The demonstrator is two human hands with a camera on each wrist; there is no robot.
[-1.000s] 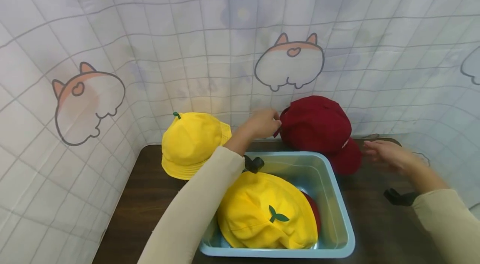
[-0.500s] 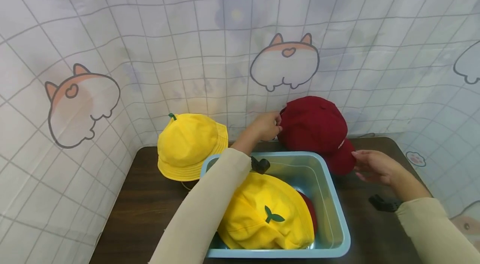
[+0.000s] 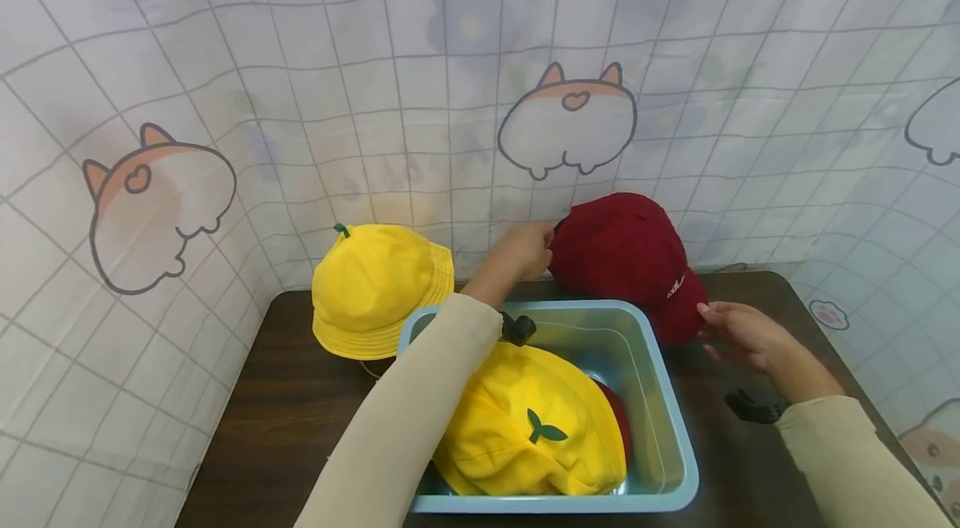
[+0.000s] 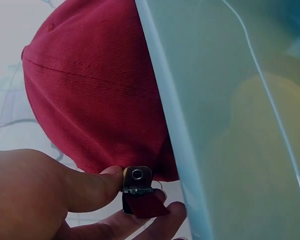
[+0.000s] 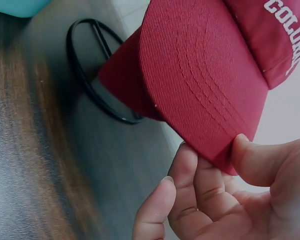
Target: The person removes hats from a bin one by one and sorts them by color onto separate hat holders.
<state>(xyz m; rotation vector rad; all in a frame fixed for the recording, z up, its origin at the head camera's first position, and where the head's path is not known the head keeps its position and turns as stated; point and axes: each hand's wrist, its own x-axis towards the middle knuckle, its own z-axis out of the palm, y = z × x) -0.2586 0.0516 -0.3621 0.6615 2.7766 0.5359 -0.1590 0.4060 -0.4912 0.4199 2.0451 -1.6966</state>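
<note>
A dark red baseball cap (image 3: 622, 249) sits behind the blue basin's back right corner. At the cap's back, my left hand (image 3: 522, 251) pinches the edge by the strap's metal buckle (image 4: 137, 179), as the left wrist view shows. My right hand (image 3: 746, 336) holds the front corner of the brim (image 5: 205, 95) between thumb and fingers. White letters (image 5: 288, 25) run across the cap's front. Under the brim, the right wrist view shows a black wire ring (image 5: 75, 65) on the table.
A light blue basin (image 3: 675, 436) holds a yellow hat (image 3: 525, 428) with a green sprout and something dark red (image 3: 618, 420) under it. Another yellow hat (image 3: 375, 286) is perched at the back left. A patterned curtain (image 3: 360, 53) hangs behind the dark wooden table (image 3: 300, 395).
My right hand has moved left to the cap's brim and taken hold of it. The cap has turned slightly, showing more lettering. My left hand stays at its back.
</note>
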